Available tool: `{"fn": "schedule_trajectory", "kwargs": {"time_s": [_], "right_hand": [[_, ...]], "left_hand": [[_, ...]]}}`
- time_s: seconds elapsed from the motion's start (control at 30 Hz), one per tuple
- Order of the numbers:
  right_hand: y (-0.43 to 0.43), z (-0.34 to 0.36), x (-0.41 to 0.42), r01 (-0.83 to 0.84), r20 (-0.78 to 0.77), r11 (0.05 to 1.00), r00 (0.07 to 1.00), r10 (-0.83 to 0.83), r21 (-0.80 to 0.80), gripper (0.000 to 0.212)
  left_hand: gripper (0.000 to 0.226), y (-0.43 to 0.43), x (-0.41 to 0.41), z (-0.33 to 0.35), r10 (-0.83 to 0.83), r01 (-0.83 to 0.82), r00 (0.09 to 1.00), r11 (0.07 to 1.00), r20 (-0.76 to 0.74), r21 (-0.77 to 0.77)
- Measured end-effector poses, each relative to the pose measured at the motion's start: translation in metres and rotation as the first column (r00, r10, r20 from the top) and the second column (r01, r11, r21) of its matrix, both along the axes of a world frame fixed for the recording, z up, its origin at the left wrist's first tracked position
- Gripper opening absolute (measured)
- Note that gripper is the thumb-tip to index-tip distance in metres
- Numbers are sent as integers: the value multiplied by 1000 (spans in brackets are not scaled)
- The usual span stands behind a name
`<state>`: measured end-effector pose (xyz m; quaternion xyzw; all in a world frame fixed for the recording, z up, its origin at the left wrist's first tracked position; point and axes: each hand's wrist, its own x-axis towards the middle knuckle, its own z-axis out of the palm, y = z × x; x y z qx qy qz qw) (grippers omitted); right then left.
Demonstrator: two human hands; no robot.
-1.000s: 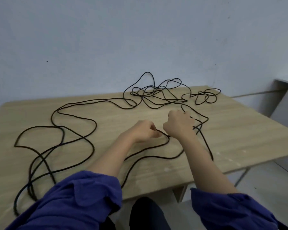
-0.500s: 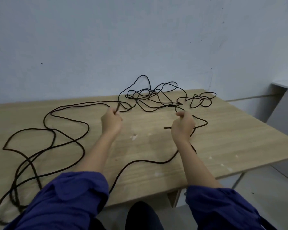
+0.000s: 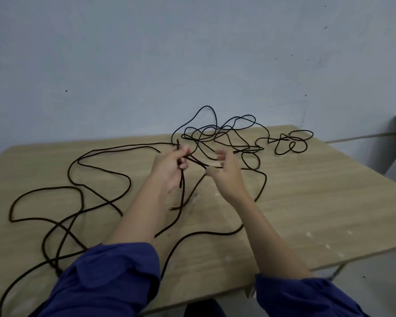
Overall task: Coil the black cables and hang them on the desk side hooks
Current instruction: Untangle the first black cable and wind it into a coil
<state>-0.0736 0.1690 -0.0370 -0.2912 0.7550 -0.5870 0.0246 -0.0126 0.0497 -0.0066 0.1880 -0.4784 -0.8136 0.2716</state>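
Both hands are raised just above the middle of the desk [image 3: 318,202], close together but not touching. The left hand [image 3: 169,172] has its fingers curled round a few strands of the black cable [image 3: 181,179], gripping them where they cross its palm; one short end hangs down from this grip and another pokes up past the fingertips. The right hand [image 3: 228,173] is open, palm turned toward the left hand, its fingers [image 3: 220,154] spread and loosely bent. A strand runs from the left hand toward the right thumb, but motion blur hides whether the thumb touches it. The rest of the cable lies uncoiled over the light wooden desk: wide loops sprawl across the left half and run off the near edge beside the left sleeve [image 3: 112,277], one long curve passes under the right forearm, and a loose tangle [image 3: 206,133] sits at the far edge against the blue-grey wall [image 3: 146,65], with a smaller knot of loops [image 3: 290,143] to its right. Both forearms are bare below rolled dark blue sleeves.
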Motion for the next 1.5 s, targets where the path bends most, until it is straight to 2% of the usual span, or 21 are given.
{"fn": "schedule_trajectory", "kwargs": {"time_s": [0.1,0.17,0.23,0.27,0.3,0.37,0.43,0.5,0.57,0.63,0.73,0.83,0.97,1.1,1.13,1.2,1.27,1.3,1.37,1.43,1.5], "right_hand": [[-8,-20,11,31,-308,972,950,44,235,52],[-21,-37,19,85,-618,957,778,111,278,54],[-28,-47,20,118,-764,956,630,138,270,47],[-31,-49,21,93,-767,952,618,173,290,49],[-36,-50,23,33,-714,953,670,202,300,57],[-44,-39,31,-179,-342,956,905,252,231,65],[-53,-22,38,-385,81,921,921,380,54,40],[-56,-8,35,-410,229,911,891,391,39,17],[-56,1,25,-272,290,962,923,251,35,21],[-51,9,12,14,363,993,931,29,-117,24],[-49,25,0,311,549,862,835,-47,-400,27],[-56,39,8,422,660,761,751,12,-493,27],[-71,42,38,284,716,799,654,242,-530,22],[-70,39,48,96,755,872,551,355,-480,13],[-68,40,48,73,764,903,564,314,-424,12],[-64,41,44,168,711,964,702,29,-204,39],[-64,42,39,366,371,927,874,-313,-79,66],[-66,44,38,369,194,924,918,-346,-96,62],[-75,49,43,156,94,987,984,-151,-45,20],[-87,46,42,-23,192,997,981,7,78,34],[-97,45,38,-48,264,997,964,32,53,33]], "left_hand": [[18,-9,4,6,11,-10,1000,999,-26,44],[17,-15,5,5,22,-21,1000,998,-18,65],[18,-24,7,3,49,-49,999,994,-4,96],[18,-29,8,2,64,-63,998,991,-7,118],[18,-34,10,2,70,-68,997,988,-15,139],[19,-38,14,2,44,-39,999,986,-31,165],[22,-38,18,1,-20,23,1000,990,-22,141],[24,-40,20,1,-65,63,997,996,35,71],[27,-49,25,2,2,-1,992,1000,129,-8],[31,-64,30,3,187,-178,964,982,187,-63],[27,-78,39,3,386,-377,901,922,199,-85],[21,-60,40,1,355,-340,904,935,237,-102],[15,-23,31,-6,96,-59,982,974,164,-219],[27,-30,24,-14,178,-109,956,953,232,-283],[28,-34,23,-17,208,-124,941,946,266,-301],[32,-41,23,-22,257,-150,920,929,296,-339],[32,-45,26,-23,288,-176,914,916,285,-361],[30,-45,28,-22,281,-169,920,914,272,-370],[29,-41,29,-18,231,-116,943,904,240,-412],[32,-33,29,-16,180,-41,955,867,234,-497],[36,-28,30,-18,151,21,958,810,244,-586]]}}
